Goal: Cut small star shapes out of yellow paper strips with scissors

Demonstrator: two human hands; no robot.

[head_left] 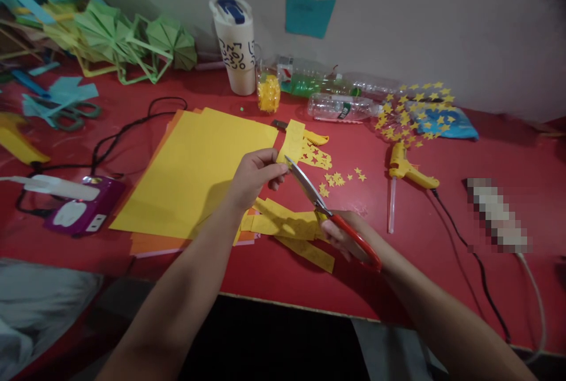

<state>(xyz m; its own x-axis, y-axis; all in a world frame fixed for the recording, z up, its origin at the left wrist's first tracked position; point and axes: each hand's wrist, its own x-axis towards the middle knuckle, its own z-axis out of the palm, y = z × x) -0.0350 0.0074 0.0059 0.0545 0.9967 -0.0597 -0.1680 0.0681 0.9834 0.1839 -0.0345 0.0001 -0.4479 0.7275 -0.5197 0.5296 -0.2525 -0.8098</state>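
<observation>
My left hand (260,174) pinches a yellow paper strip (293,138) between thumb and fingers and holds it up off the table. In my right hand (345,233) is a pair of red-handled scissors (316,195), its blade tips touching or very near the strip's lower edge beside my left thumb. Small yellow paper stars (335,180) lie just right of the blades. Behind them rests a paper scrap with star-shaped holes (316,157). More yellow strips (283,222) are spread on the table under my hands.
Yellow sheets (212,145) are stacked at left, near a purple power adapter (84,207). A white tumbler (234,45) and plastic bottles (340,107) stand or lie along the wall. At right are a yellow glue gun (411,171) with its cord and a cluster of yellow stars (415,112).
</observation>
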